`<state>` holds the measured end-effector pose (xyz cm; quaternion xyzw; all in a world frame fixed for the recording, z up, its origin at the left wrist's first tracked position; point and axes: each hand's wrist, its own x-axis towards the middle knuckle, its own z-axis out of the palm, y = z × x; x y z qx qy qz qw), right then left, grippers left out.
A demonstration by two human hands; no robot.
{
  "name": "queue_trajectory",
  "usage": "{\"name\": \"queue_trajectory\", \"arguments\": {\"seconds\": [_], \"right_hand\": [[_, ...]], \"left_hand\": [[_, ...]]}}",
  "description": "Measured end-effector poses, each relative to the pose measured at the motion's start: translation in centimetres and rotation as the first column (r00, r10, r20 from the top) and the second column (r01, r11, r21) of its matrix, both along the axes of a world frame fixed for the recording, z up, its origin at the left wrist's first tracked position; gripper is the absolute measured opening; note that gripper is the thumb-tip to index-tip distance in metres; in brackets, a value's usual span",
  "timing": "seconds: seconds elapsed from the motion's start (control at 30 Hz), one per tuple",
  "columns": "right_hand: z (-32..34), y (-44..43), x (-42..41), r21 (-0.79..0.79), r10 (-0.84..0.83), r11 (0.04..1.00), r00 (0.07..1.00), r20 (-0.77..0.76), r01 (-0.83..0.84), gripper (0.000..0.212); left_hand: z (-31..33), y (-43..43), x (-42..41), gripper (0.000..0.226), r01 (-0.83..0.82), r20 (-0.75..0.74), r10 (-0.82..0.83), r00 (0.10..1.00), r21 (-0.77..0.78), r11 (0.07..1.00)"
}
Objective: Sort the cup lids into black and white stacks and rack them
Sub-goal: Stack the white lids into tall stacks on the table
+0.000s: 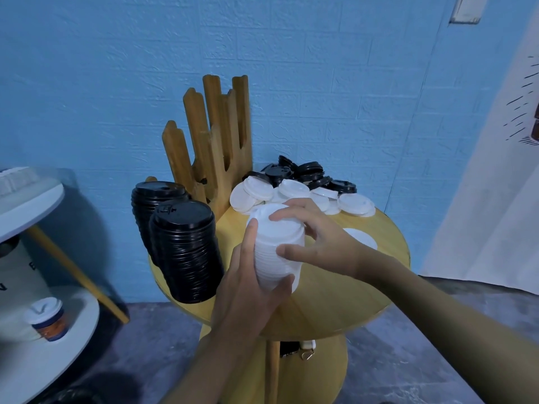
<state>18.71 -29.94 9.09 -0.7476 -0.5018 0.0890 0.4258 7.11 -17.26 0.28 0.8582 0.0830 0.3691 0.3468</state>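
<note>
Appears to be a corner of a café or takeaway drinks shop. Shown mainly by disposable cup lids in bulk: left of centre, two tall black lid stacks [186, 252] on a round wooden table [335, 301]; at centre, a white lid stack [277, 249]; behind, toward upper centre, a loose heap of black and white lids [297, 185] beside a slotted wooden rack [215, 135]. At lower left, a lidded paper coffee cup [48, 319] on a white tiered stand [81, 316]. Behind everything, a blue brick-patterned wall [116, 68]; along the bottom, a bare grey floor [408, 360].
</note>
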Motion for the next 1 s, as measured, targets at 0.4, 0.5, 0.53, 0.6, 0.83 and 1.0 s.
{"name": "queue_trajectory", "arguments": {"seconds": [0.4, 0.5, 0.53, 0.6, 0.83, 1.0], "right_hand": [[-3.7, -5.9, 9.4, -0.454, -0.456, 0.735, 0.863, 0.218, 0.503, 0.094], [-4.6, -5.8, 10.0, -0.476, -0.441, 0.729, 0.869, 0.224, 0.492, 0.093], [-4.8, -5.6, 10.1, -0.475, -0.432, 0.733, 0.873, 0.228, 0.487, 0.089], [-4.7, -5.4, 10.0, -0.453, -0.418, 0.761, 0.885, 0.204, 0.464, 0.084], [-2.4, -4.8, 7.6, -0.093, -0.337, 0.938, 0.942, 0.0, 0.335, 0.079], [-0.2, -3.7, 5.5, 0.199, -0.315, 0.916, 0.932, -0.18, 0.348, 0.069]], "left_hand": [[-0.2, 0.0, 0.0, 0.112, -0.009, -0.006, 0.009, 1.0, 0.018, 1.0], [-0.2, 0.0, 0.0, 0.112, -0.008, -0.006, 0.008, 1.0, 0.016, 1.0], [-0.2, 0.0, 0.0, 0.112, -0.005, -0.005, 0.005, 1.0, 0.015, 1.0], [-0.2, 0.0, 0.0, 0.112, 0.003, -0.006, -0.003, 1.0, 0.019, 1.0], [-0.2, 0.0, -0.1, 0.112, 0.006, -0.004, -0.006, 1.0, 0.042, 0.999], [-0.3, 0.0, 0.0, 0.11, 0.011, 0.006, -0.011, 1.0, 0.037, 0.999]]}}
